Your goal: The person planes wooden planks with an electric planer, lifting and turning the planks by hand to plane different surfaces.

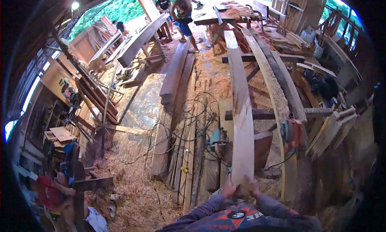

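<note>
A long pale plank [241, 111] runs away from me across dark crossbeams, with a brown stain along its middle. My left hand [228, 188] is closed on the left edge of its near end. At the right edge of that same end is my right hand [254, 188], also gripping the wood. Right of the plank, a red power tool [292, 132] rests on a neighbouring sawdust-covered board [267, 77]. A teal power tool [217, 138] sits to the left, close to the plank, with dark cables around it.
Wood shavings [136, 196] and tangled cables [161, 139] cover the floor on the left. Long beams [175, 77] lie there too. One person [184, 15] stands ahead near a workbench [213, 19], others farther back. Another person in red [50, 192] is at the lower left.
</note>
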Demonstrator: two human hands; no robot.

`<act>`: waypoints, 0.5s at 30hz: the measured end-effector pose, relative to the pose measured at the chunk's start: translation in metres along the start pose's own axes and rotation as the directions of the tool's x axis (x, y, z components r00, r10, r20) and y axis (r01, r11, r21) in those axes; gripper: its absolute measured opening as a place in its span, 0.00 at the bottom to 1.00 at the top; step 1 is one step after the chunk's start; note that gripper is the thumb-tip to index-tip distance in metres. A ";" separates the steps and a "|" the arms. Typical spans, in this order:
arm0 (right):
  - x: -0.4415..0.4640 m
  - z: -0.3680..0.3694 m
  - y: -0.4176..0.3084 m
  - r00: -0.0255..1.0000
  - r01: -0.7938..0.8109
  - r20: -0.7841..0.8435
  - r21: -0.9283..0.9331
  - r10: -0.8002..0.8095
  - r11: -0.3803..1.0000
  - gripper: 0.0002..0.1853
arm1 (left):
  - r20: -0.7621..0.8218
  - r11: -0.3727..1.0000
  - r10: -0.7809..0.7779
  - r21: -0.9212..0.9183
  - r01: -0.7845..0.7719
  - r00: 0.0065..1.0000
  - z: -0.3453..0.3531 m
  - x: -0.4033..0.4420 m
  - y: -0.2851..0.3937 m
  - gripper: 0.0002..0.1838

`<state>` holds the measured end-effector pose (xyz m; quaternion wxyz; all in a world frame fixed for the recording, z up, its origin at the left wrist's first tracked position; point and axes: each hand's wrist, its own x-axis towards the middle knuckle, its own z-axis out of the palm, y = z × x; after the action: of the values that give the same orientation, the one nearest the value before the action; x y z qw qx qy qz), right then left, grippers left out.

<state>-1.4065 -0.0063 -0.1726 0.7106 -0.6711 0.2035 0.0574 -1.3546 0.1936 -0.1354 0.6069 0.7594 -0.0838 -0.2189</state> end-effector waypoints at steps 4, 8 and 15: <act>-0.006 0.006 -0.007 0.992 0.128 0.018 -0.054 -0.128 0.990 0.28 | 0.028 0.973 -0.217 0.083 0.214 0.976 -0.015 -0.012 0.043 0.44; -0.041 0.031 -0.114 0.991 -0.010 -0.128 0.217 0.039 0.976 0.30 | 0.127 0.963 -0.223 -0.125 0.239 0.967 -0.019 -0.021 0.053 0.40; 0.017 -0.002 0.037 0.847 0.531 0.024 -0.039 -0.531 0.846 0.35 | 0.230 0.677 -0.432 -0.556 0.483 0.872 0.009 -0.012 -0.037 0.30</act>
<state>-1.4045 -0.0080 -0.2134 0.6851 -0.7163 0.0045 -0.1327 -1.3743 0.1992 -0.1702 0.7360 0.5160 0.1578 -0.4088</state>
